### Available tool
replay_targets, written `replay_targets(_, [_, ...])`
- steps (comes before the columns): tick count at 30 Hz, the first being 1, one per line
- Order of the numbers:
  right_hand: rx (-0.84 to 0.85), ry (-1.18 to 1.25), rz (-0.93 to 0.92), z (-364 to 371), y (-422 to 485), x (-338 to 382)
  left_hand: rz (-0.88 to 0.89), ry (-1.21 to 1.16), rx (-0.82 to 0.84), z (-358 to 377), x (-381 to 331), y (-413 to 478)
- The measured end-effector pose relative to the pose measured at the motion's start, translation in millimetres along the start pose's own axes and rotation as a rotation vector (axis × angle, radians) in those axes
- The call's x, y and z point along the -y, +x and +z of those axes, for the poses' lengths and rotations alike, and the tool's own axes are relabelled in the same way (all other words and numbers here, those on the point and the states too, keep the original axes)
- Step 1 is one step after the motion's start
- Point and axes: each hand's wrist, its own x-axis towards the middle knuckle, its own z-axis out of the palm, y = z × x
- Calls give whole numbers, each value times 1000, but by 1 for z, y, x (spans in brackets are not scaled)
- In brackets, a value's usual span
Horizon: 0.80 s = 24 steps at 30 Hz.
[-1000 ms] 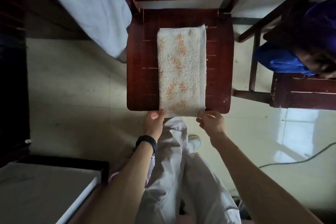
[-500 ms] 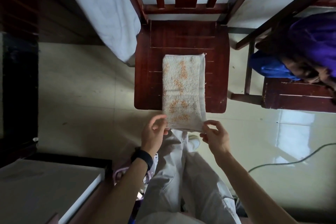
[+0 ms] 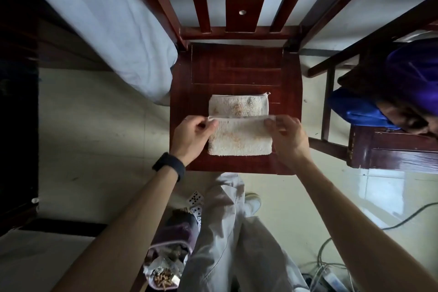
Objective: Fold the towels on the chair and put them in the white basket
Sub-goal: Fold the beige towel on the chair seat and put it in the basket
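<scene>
A white towel (image 3: pixel 239 135) with faded orange marks lies on the seat of a dark red wooden chair (image 3: pixel 237 71). Its near half is folded up over the far half, and the folded edge reaches partway across. My left hand (image 3: pixel 192 136) pinches the left corner of that raised edge. On the other side, my right hand (image 3: pixel 288 136) pinches the right corner. Both hands hold the edge just above the lower layer. No white basket shows in this view.
A bed with a pale sheet (image 3: pixel 99 31) runs along the left of the chair. A second wooden chair (image 3: pixel 388 147) with blue and purple cloth (image 3: pixel 360 109) stands at the right. A small bin (image 3: pixel 168 265) and playing cards (image 3: pixel 195 199) lie by my legs; cables (image 3: pixel 331 268) trail at lower right.
Both hands have lifted the towel's near end from the chair's front edge and carried it away from me, folding the long strip over itself. The camera has come closer.
</scene>
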Motion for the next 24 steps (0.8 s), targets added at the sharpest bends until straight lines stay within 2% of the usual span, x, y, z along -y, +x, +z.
replay_targets(6, [-47, 47, 96, 21, 56, 11, -139, -74, -77, 26, 9, 60])
replay_targets(11, [-87, 3, 126, 30, 72, 11, -158, -51, -117, 37, 18, 76])
replay_targets(20, [-150, -99, 101, 44, 84, 9, -110, 98, -197, 43, 16, 86])
replay_targets(24, [-265, -157, 127, 55, 71, 9, 32, 238, -289, 48, 17, 76])
